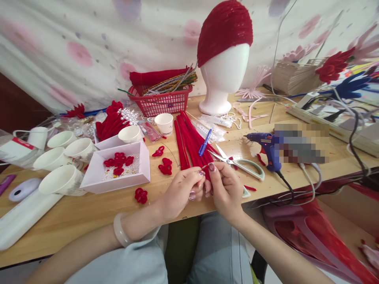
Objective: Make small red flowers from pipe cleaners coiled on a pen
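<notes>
My left hand point(185, 189) and my right hand point(226, 189) meet at the table's front edge, fingertips pinched together. Between them shows a short bit of red pipe cleaner point(206, 169), mostly covered by the fingers. Just beyond lie long red pipe cleaners point(192, 144) in a bundle, with a blue pen point(205, 142) on top. Scissors point(241, 162) with pale green handles rest beside my right hand, blades partly apart. Left of my left hand are small looped red flowers point(141, 195), several of them loose on the wood. More sit with beads in a white box point(118, 185).
A blue glue gun point(265, 148) with a cable lies at the right. Several paper cups point(60, 181) stand at the left. Behind are a red basket point(161, 104) of pipe cleaners and a white foam head point(223, 79) with red wrapping. A power strip point(334, 126) is at the far right.
</notes>
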{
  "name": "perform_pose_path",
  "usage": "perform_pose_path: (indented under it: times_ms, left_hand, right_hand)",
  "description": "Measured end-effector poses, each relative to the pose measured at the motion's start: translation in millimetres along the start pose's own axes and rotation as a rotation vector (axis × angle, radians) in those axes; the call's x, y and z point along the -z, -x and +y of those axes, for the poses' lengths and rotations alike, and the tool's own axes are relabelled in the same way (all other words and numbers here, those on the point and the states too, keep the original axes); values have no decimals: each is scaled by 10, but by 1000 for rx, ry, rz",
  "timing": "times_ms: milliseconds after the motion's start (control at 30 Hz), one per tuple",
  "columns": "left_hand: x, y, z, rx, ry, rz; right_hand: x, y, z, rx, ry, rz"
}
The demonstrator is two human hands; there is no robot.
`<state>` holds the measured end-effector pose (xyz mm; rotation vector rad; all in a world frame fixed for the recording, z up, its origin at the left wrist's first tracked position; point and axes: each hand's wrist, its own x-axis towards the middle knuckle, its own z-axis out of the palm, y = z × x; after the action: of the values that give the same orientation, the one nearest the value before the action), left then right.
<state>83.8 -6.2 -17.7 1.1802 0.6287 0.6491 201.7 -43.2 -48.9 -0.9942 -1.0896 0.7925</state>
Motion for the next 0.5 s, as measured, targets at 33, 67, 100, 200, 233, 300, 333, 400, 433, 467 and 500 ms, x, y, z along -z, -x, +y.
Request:
perform_pose_path:
  times_ms: [33,67,100,200,233,300,333,400,433,467,500]
  left_hand:
    - [-6,-11,-13,55,96,-9]
    - [-2,-20,-23,100,157,-16]
    - [11,-24,-30,127,185,-23]
    - [87,-14,-24,80,80,-43]
    - [114,-3,-13,41,0,-41]
    - [152,24,22,-26,-162,-4]
    - [159,37,42,-49,-224,13]
    - [155,52,76,-84,-306,22]
    - [148,53,84,-97,-332,18]
    - [142,49,86,-110,-346,13]
    - [137,40,80,-118,-347,13]
  right_hand:
    - [2,-4,-3,-3,-14,7]
    - [6,-9,-7,-4,-26,10]
    - [10,-15,-11,-3,-37,6]
    - [19,-35,-20,-6,-69,-51]
    - [21,-39,-21,-8,-75,-75]
    - [19,-40,-19,0,-82,-108]
    - [16,-39,-16,7,-84,-115]
    - [6,-35,-6,23,-90,-114]
    - [0,-33,-1,29,-96,-110]
    - [-6,-33,3,32,-102,-104]
    - [-11,-33,6,32,-108,-97]
